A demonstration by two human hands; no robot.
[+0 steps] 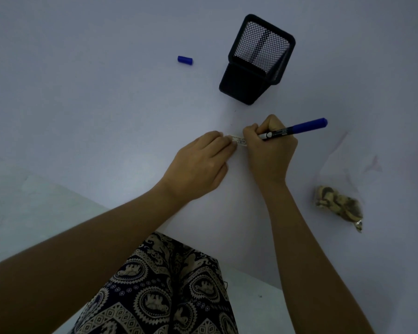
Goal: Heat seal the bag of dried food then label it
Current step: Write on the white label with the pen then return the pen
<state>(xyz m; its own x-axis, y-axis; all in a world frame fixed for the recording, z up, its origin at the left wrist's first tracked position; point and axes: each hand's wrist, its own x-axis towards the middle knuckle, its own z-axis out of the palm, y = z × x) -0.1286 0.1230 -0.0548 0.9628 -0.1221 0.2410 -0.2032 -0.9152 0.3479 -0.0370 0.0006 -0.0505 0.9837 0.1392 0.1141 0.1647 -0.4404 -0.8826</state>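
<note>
A small pale label [239,140] with blue writing lies on the white table between my hands. My left hand [198,165] presses its left end down with the fingertips. My right hand [268,150] grips a blue marker [297,128], uncapped, its tip hidden behind my fingers at the label. The clear bag of dried food [338,204] lies apart on the table to the right, untouched.
The marker's blue cap [185,60] lies at the back left of centre. A black mesh pen holder [257,59] stands behind my hands. The white table [106,104] ends near my patterned trousers [164,285]; pale floor shows at the lower left.
</note>
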